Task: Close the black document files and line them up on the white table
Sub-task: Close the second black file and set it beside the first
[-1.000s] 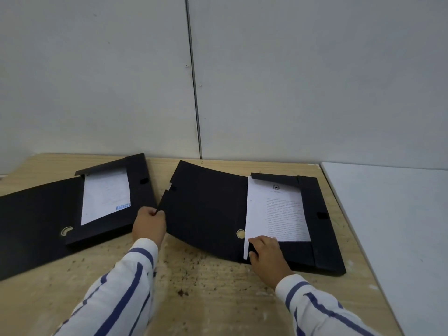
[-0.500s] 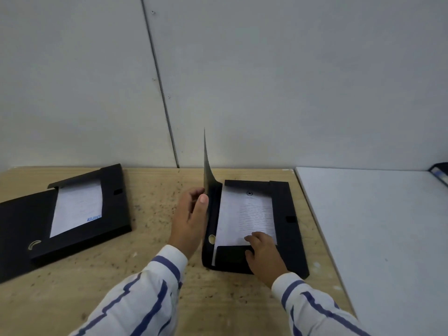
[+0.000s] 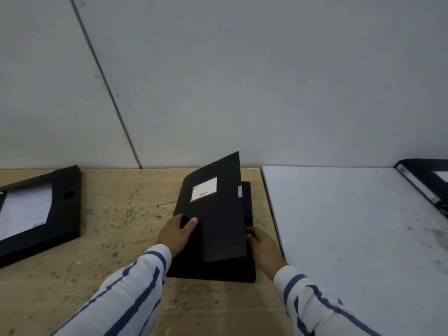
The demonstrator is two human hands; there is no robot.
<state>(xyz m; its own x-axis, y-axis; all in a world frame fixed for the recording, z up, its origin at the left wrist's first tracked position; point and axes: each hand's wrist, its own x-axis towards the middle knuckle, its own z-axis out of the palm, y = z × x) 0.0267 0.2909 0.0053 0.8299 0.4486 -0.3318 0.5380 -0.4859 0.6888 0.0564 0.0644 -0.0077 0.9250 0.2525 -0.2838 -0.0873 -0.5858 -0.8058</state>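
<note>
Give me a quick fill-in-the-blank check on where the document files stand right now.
1. The file under both hands lies on the ____ table.
2. The left hand presses its ____ down.
3. The file at far left is ____, paper showing.
4. A binder rests on the ____ table.

Missing: wooden; cover; open; white

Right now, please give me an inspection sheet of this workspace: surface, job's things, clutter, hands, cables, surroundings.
Surface: stained wooden table; white table adjoins it on the right, marked with smudges.
Job's things: centre black file on the wood, its cover folded over but not yet flat; open black file at left, paper showing; third file on the white table's far right, partly out of view.
Clutter: nothing seen.
Hands: left hand presses on the centre file's cover; right hand grips its right edge.
Cables: nothing seen.
Surroundings: plain grey wall with a panel seam.
</note>
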